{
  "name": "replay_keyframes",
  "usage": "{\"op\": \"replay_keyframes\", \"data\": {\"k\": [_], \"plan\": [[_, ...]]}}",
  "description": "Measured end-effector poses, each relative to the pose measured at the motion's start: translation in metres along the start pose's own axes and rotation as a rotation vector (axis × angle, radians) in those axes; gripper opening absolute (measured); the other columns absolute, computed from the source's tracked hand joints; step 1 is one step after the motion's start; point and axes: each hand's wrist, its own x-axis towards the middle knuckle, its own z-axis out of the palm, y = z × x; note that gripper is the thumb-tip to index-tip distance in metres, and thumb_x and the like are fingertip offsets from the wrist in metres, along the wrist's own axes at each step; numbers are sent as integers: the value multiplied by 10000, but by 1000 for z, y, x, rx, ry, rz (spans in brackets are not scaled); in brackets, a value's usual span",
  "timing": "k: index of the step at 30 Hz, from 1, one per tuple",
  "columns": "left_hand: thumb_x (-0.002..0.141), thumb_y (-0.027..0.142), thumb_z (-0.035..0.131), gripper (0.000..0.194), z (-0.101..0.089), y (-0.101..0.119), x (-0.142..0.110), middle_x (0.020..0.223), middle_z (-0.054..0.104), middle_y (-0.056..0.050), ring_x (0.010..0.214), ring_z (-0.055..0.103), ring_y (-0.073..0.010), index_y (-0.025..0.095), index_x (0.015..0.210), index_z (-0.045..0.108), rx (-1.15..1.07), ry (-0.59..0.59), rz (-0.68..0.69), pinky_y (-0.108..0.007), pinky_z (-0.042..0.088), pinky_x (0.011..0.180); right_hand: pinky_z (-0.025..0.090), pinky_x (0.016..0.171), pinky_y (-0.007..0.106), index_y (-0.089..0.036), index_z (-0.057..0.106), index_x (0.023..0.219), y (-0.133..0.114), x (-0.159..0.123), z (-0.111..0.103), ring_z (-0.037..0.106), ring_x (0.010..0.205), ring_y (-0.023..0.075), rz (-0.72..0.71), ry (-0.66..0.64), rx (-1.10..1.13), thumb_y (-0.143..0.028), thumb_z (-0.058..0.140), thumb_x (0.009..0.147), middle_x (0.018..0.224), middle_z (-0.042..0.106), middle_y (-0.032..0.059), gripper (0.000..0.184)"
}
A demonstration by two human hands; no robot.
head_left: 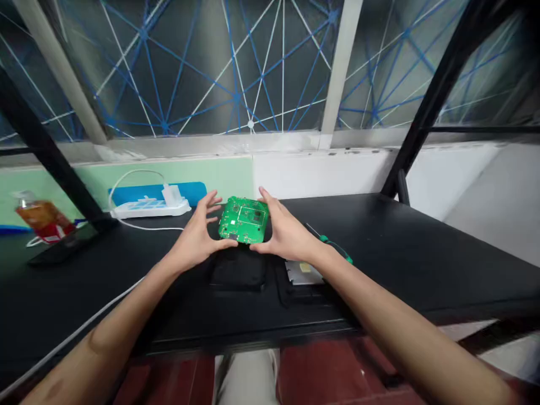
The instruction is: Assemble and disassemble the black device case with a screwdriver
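A green circuit board [243, 220] is held up above the black desk, its printed face tilted toward me. My left hand [202, 233] has its thumb at the board's lower left edge, with the fingers curved along the left side. On the other side, my right hand [287, 230] grips the right edge between thumb and fingers. Below the board lies a flat black case part [238, 271]. Near my right wrist rests another black part carrying a silver metal plate [301, 274], partly covered by my forearm. Just beyond that forearm is a thin tool with green ends [324, 238].
A white power strip [152, 208] with a plugged-in white charger [171, 195] stands at the back left. Its white cable runs across the desk [405, 253]. Farther left is a bottle of orange drink [44, 216]. Black frame posts [415, 124] rise at both sides.
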Motion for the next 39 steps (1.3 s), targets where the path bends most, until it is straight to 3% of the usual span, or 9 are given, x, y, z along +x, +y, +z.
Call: {"op": "replay_keyframes", "data": {"k": [9, 15, 28, 39], "plan": [[697, 352, 840, 1075, -2, 7, -4, 1533, 328, -144, 1366, 430, -353, 307, 1529, 159, 137, -47, 66, -534, 442, 1092, 359, 1189, 488, -173, 50, 1573, 9, 0, -6, 320, 1443, 348, -125, -10, -33, -323, 740, 703, 1588, 271, 152, 1121], [711, 343, 827, 1093, -2, 7, -5, 1581, 264, -118, 1448, 293, -361, 328, 1539, 113, 224, -96, 139, -556, 362, 1146, 356, 1189, 516, -240, 21, 1575, 11, 0, -6, 311, 1449, 346, -167, -32, -42, -307, 743, 700, 1589, 287, 113, 1137], [699, 341, 827, 1117, -4, 11, -6, 1537, 289, -148, 1415, 303, -381, 300, 1539, 93, 321, -154, 189, -600, 325, 1148, 339, 1198, 511, -285, 14, 1570, 6, -1, -6, 314, 1455, 320, -194, -38, -13, -317, 768, 689, 1569, 318, 99, 1160], [675, 330, 833, 1087, -5, 15, -6, 1482, 345, -148, 1360, 351, -374, 266, 1513, 143, 321, -128, 206, -582, 347, 1137, 370, 1189, 467, -226, 37, 1571, 7, -2, -4, 313, 1459, 308, -191, -41, -35, -341, 754, 709, 1578, 287, 136, 1126]]}}
